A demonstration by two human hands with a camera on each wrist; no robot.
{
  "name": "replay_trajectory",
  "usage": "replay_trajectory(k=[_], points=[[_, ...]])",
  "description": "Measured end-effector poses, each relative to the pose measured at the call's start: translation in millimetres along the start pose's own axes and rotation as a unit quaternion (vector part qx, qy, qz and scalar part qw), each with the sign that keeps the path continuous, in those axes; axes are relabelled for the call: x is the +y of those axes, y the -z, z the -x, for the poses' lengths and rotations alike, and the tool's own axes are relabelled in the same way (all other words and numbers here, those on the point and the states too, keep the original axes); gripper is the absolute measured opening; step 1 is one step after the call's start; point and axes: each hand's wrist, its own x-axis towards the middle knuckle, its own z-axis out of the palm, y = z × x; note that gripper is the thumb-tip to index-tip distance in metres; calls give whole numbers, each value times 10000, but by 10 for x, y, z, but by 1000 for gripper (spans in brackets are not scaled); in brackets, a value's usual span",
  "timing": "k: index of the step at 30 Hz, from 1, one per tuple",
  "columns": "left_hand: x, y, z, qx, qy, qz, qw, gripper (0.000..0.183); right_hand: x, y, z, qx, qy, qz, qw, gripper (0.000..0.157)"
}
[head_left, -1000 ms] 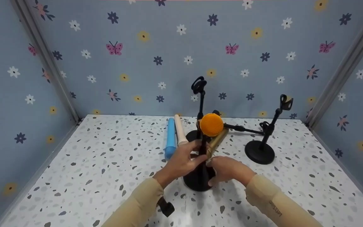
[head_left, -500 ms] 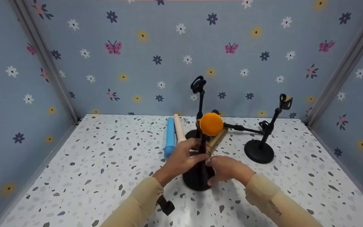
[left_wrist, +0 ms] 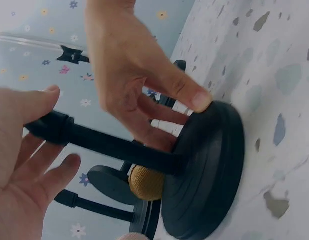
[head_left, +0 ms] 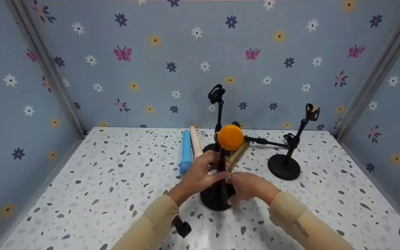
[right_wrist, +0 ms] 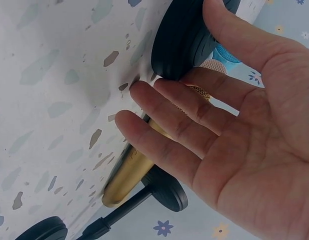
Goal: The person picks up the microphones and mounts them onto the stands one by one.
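Note:
In the head view a black microphone stand (head_left: 217, 199) stands upright at the front middle. An orange microphone (head_left: 230, 137) is at its top, mesh head towards me, hiding what is behind it. My left hand (head_left: 200, 175) grips the pole, thumb on one side and fingers on the other. Low on the right, my right hand (head_left: 252, 186) holds the round base at its rim. In the left wrist view the right thumb touches the edge of the base (left_wrist: 209, 165), with fingers at its far side. The right wrist view shows the other fingers of my right hand (right_wrist: 234, 120) stretched out beneath the base.
Behind lie a blue microphone (head_left: 186, 152), a pale pink microphone (head_left: 195, 140) and a gold microphone (head_left: 237, 155). One black stand (head_left: 219, 111) rises at the back; another stand (head_left: 284, 167) is at the right, with a black arm (head_left: 266, 141) reaching left. A black piece (head_left: 182, 226) shows beside my left forearm.

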Motion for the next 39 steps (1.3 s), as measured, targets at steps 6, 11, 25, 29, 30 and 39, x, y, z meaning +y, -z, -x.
replay_trajectory(k=[6, 11, 25, 29, 30, 39], points=[[29, 5, -6, -7, 57, -73, 10000, 25, 3, -3, -6, -21, 15, -57, 10000, 53], [33, 45, -10, -325, 96, -152, 9993, 29, 10, -7, 4, -35, -64, -156, 9999, 54], [-14, -16, -9, 266, -98, 58, 9996, 29, 7, -7, -10, -28, 38, 51, 10000, 55], [-1, 18, -21, 97, -135, 26, 9999, 29, 3, -4, -7, -41, 77, 1, 10000, 52], [1, 25, -24, 99, -81, 2, 9999, 28, 3, -4, -6, -44, 80, -5, 10000, 53], [57, 4, -23, 423, 434, -641, 9961, 23, 0, -15, -2, -10, 61, 37, 10000, 55]])
